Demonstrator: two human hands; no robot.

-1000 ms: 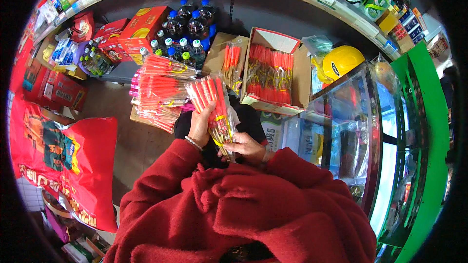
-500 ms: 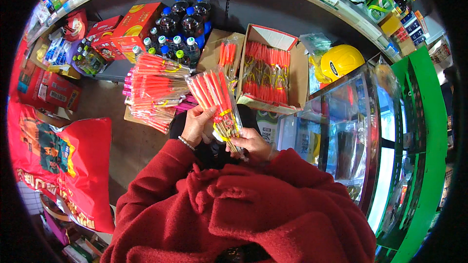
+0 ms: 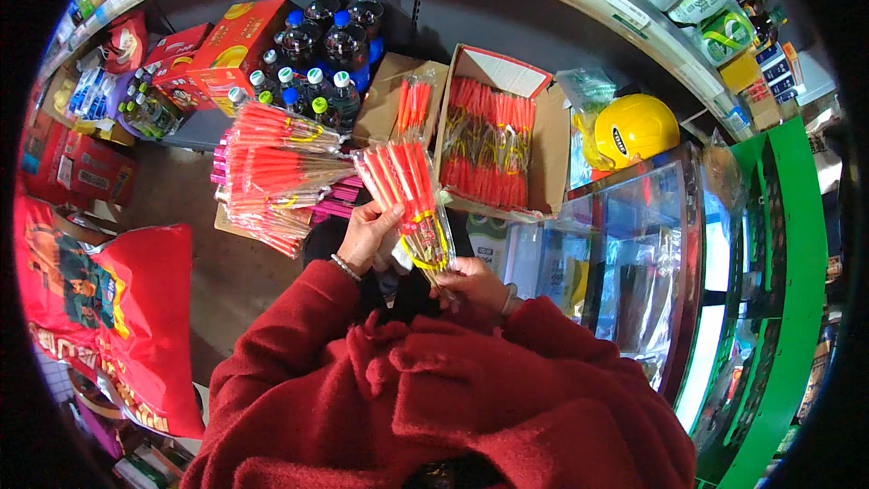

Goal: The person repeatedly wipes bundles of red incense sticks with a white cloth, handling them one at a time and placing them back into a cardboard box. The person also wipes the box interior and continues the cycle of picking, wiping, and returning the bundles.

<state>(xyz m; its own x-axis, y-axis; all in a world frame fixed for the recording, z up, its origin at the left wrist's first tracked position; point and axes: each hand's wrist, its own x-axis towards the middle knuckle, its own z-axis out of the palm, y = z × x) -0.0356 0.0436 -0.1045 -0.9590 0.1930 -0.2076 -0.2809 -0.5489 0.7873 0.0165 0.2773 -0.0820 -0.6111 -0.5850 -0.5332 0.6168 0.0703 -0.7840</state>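
Note:
Between my hands is a clear plastic packet of red candles on thin wooden sticks (image 3: 398, 181), tied with a yellow band. My left hand (image 3: 364, 237) is closed on its left edge, thumb on top. My right hand (image 3: 477, 286) grips the stick ends at the bottom. Left of it lies a pile of similar packets (image 3: 281, 172), red ends facing left, with some pink ones among them. Beyond the packet, an open cardboard box (image 3: 549, 158) holds rows of the same red packets. A smaller packet (image 3: 414, 107) rests on a cardboard flap beside that box.
Dark bottles with blue caps (image 3: 347, 43) and an orange-red carton (image 3: 237, 47) stand on the back shelf. A yellow helmet (image 3: 636, 131) sits right of the box, above a glass display case (image 3: 625, 254). At my left is a large red bag (image 3: 149, 308).
The held packet stands slightly more upright and its lower end has shifted a little right with my right hand. The view has moved slightly; both hands keep their grip.

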